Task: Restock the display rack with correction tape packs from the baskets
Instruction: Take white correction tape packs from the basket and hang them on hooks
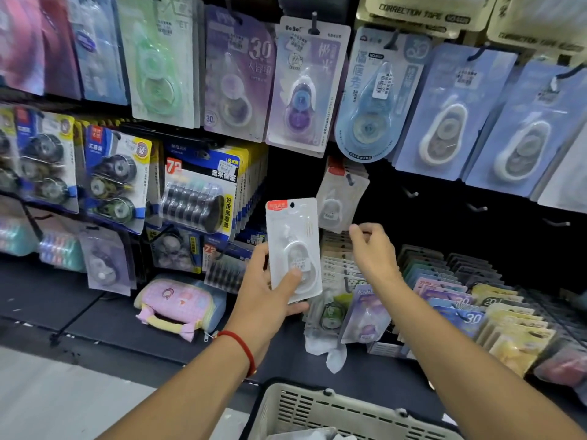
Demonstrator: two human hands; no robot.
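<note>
My left hand (270, 293) grips a white correction tape pack (293, 246) by its lower end and holds it upright in front of the display rack. A matching white pack (341, 198) hangs on a hook just up and to the right. My right hand (371, 249) is raised below that hanging pack with its fingertips curled together near the pack's bottom edge; whether they pinch it is unclear. A beige basket (317, 404) sits at the bottom edge between my forearms.
Rows of hanging packs (305, 84) fill the rack above and to the left. Bare hooks (476, 208) stick out to the right of the white pack. Upright packs (460, 300) stand in trays on the lower shelf at right. A pink pouch (178, 306) lies on the shelf.
</note>
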